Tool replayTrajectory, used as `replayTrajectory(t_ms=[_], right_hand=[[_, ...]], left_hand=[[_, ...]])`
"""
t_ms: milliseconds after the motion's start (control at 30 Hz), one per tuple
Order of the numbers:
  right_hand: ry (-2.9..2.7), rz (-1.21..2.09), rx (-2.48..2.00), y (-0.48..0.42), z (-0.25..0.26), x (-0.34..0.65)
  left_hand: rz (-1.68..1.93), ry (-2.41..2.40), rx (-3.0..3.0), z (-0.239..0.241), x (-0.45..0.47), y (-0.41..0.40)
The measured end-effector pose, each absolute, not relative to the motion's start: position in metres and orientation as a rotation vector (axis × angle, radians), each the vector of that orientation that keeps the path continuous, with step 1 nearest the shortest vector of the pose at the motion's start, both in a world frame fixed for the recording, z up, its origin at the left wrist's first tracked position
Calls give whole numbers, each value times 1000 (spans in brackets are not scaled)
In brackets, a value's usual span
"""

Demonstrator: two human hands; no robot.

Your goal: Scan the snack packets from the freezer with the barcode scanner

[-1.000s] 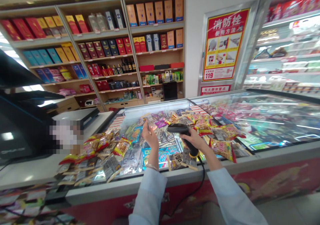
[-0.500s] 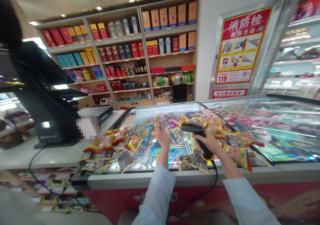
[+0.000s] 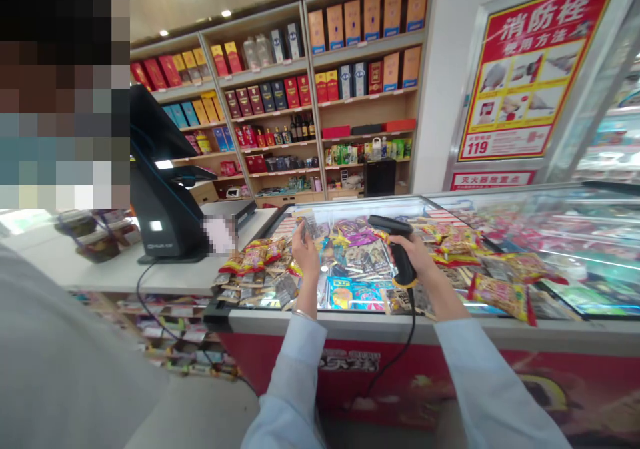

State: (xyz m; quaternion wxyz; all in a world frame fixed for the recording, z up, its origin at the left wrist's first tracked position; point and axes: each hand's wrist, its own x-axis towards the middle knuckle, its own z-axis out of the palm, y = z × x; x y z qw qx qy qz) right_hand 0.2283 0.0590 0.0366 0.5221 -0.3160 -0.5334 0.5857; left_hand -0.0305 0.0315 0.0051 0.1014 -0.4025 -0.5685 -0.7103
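Note:
My left hand (image 3: pixel 305 252) is raised over the freezer lid and pinches a small snack packet (image 3: pixel 309 223) upright by its lower edge. My right hand (image 3: pixel 413 254) grips a black barcode scanner (image 3: pixel 395 236) with a yellow ring on its handle; its head points left toward the packet. The scanner's black cable (image 3: pixel 409 342) hangs down the front of the freezer. Many snack packets (image 3: pixel 360 262) lie spread on the glass lid under both hands.
The glass-topped chest freezer (image 3: pixel 480 329) runs to the right. A black checkout terminal (image 3: pixel 160 189) stands on the white counter (image 3: pixel 125 272) at left. Another person's grey sleeve (image 3: pixel 65 362) fills the lower left. Shelves of boxed goods (image 3: pixel 300 96) line the back wall.
The view has swung left, bringing the terminal and another person into sight. Both hands keep their hold, with the packet and scanner staying close together.

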Motion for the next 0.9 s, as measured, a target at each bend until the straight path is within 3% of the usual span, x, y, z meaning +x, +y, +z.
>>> replayTrajectory(t_ms=[300,433,733,900], right_hand=[[-1272,1549,-734,52,19,157],[-1217,1595,-759,53,6,128],[-1150,1718,-804,64,-25,80],[-1113,1816,-836,72,-45,70]], left_hand=[[-1962,-1877,-1152,-13,-111,9],[-1717,-1999,-1272,-28,-133,3],[-1092,-1982,-1570,-59,-130,-17],[-1077,-1968,-1531,-76,-131,-17]])
